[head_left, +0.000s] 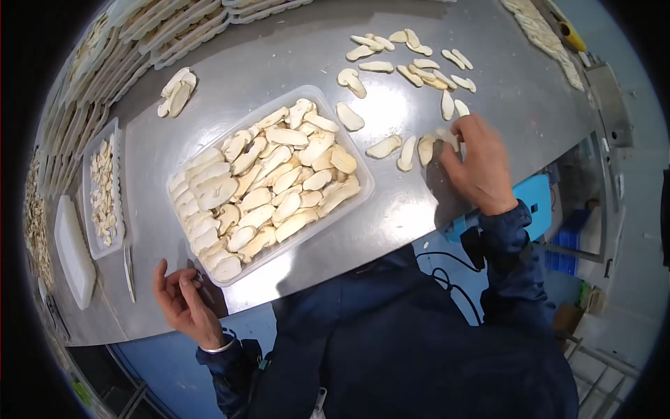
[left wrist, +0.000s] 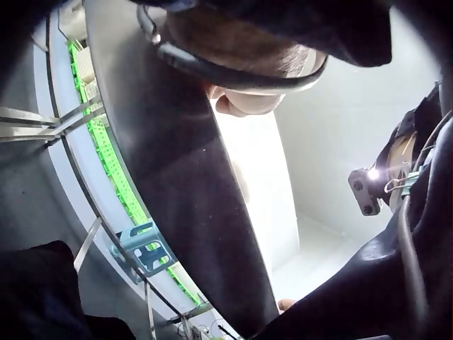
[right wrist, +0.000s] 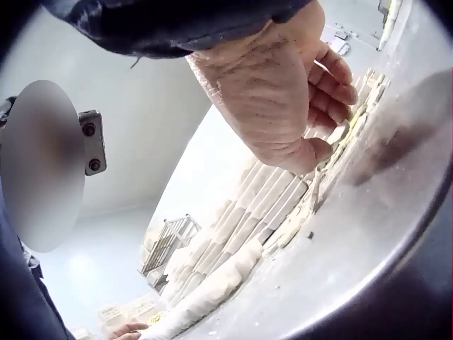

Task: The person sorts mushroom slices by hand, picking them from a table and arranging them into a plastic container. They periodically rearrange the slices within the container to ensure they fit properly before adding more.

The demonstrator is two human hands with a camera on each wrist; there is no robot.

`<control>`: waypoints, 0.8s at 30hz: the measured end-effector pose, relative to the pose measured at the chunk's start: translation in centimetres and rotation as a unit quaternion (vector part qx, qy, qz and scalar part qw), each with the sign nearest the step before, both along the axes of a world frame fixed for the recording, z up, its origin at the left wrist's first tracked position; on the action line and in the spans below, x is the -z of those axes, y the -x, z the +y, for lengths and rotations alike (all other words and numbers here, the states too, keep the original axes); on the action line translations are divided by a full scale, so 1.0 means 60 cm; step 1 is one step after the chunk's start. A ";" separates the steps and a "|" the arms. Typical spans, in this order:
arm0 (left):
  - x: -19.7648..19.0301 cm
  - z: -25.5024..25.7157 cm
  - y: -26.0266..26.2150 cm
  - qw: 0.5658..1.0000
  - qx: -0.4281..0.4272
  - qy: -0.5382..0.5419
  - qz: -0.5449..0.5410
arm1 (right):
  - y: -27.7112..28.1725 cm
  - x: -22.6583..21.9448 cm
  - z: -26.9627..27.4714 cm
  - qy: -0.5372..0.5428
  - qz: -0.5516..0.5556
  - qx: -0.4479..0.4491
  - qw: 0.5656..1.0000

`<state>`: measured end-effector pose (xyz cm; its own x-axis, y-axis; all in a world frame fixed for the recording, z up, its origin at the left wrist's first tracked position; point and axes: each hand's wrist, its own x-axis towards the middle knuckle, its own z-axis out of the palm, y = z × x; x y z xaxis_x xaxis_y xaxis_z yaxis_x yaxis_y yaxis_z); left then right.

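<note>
A clear plastic tray (head_left: 368,167), filled with rows of overlapping pale mushroom slices (head_left: 285,155), sits on the metal table in front of me. To its right, my right hand (head_left: 481,164) pinches a mushroom slice (head_left: 447,137) between thumb and fingers, low over the table. The right wrist view shows this slice (right wrist: 341,132) partly hidden by the fingertips. Several loose slices (head_left: 407,153) lie just left of that hand. My left hand (head_left: 188,307), fingers loosely curled and holding nothing, is beside the tray's near left corner. Only part of it shows in the left wrist view.
More loose slices (head_left: 426,73) are scattered at the back right, and a small pile (head_left: 178,92) lies at the back left. Stacked filled trays (head_left: 91,112) line the left side. A narrow tray of small pieces (head_left: 105,188), a white lid-like piece (head_left: 73,251) and a thin blade-like tool (head_left: 129,272) are there too.
</note>
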<state>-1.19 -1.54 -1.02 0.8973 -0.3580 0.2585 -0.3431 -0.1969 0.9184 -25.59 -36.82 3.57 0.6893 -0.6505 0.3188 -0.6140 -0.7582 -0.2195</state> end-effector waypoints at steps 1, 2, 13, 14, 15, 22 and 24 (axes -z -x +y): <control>-0.001 0.000 0.000 1.000 0.000 -0.002 0.000 | -0.001 -0.005 -0.002 0.019 -0.014 0.000 1.000; -0.001 0.001 0.000 1.000 -0.001 -0.004 0.001 | -0.002 -0.010 -0.008 0.029 -0.012 0.002 0.999; -0.009 0.004 0.005 1.000 0.010 0.015 0.005 | -0.125 -0.057 0.043 -0.048 -0.122 -0.140 0.981; -0.008 0.006 0.005 1.000 0.011 0.020 0.005 | -0.128 -0.057 0.044 -0.069 -0.135 -0.131 0.980; -0.007 0.006 0.005 1.000 0.015 0.027 0.006 | -0.127 -0.055 0.037 -0.069 -0.131 -0.134 0.980; -0.003 0.006 0.005 0.999 0.026 0.043 0.018 | -0.043 -0.008 -0.021 -0.013 0.057 -0.056 0.997; -0.002 0.006 0.003 0.999 0.023 0.038 0.024 | -0.032 -0.008 -0.044 -0.041 -0.037 -0.050 0.997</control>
<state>-1.39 -1.18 -0.87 0.8918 -0.3811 0.2440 -0.3063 -0.1116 0.9454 -23.65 -39.44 4.05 0.7291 -0.6055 0.3191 -0.5156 -0.7925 -0.3256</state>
